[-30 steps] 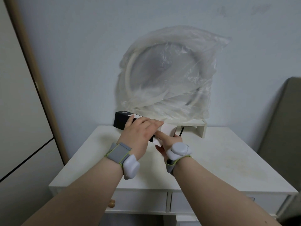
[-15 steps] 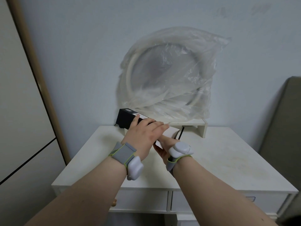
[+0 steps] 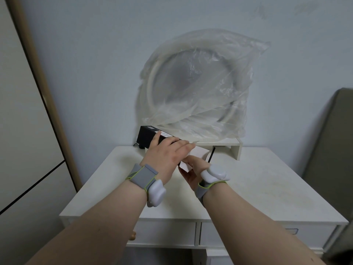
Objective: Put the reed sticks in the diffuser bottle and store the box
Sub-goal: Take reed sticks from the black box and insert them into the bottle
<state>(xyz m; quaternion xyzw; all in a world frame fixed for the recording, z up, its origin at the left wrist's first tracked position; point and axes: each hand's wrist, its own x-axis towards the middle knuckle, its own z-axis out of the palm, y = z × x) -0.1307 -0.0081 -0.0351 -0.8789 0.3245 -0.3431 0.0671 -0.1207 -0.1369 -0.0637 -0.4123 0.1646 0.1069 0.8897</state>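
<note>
A long black box (image 3: 147, 135) with a white label is held above the back of the white table (image 3: 257, 180). My left hand (image 3: 168, 155) lies over its top and grips it. My right hand (image 3: 193, 172) holds the near end from below, where a white flap or inner part (image 3: 196, 154) sticks out. A thin dark stick (image 3: 211, 155) shows just right of the white part, leaning under the small shelf. I see no diffuser bottle.
A low white riser shelf (image 3: 232, 145) stands at the back of the table, with a coiled white hose in a clear plastic bag (image 3: 198, 88) on it against the wall. Drawers (image 3: 168, 234) run under the table's front edge. A wardrobe is at left, a dark panel at right.
Both hands and the box have stayed almost in place, with the box's far end shifted slightly right and away. The white part at the near end shows a little more.
</note>
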